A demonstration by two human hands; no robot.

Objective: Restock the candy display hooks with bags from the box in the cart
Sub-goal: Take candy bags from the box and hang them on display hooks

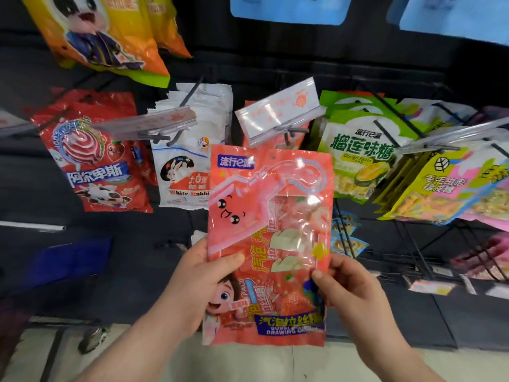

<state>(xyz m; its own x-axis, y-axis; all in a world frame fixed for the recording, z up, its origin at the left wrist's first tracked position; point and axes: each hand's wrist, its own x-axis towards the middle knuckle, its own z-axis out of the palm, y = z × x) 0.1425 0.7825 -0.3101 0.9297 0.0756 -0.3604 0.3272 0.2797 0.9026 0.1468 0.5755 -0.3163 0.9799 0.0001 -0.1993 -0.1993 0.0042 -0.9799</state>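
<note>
Below price-tag hook (286, 130), left hand (198, 274) and right hand (349, 285) gripping pink candy bag (270, 216) by side edges, thumbs pressing front, holding it upright.

You hold a pink candy bag (268, 244) of glossy, crinkled plastic film, partly transparent and streaked with glare. The label holder (286, 125) above it is clear shiny plastic over a paper slip (275, 106). The hooks (189, 95) look like thin dark metal wire. The white bag (192, 150) looks softer, nearly matt. The pale floor (248, 365) is smooth.
</note>
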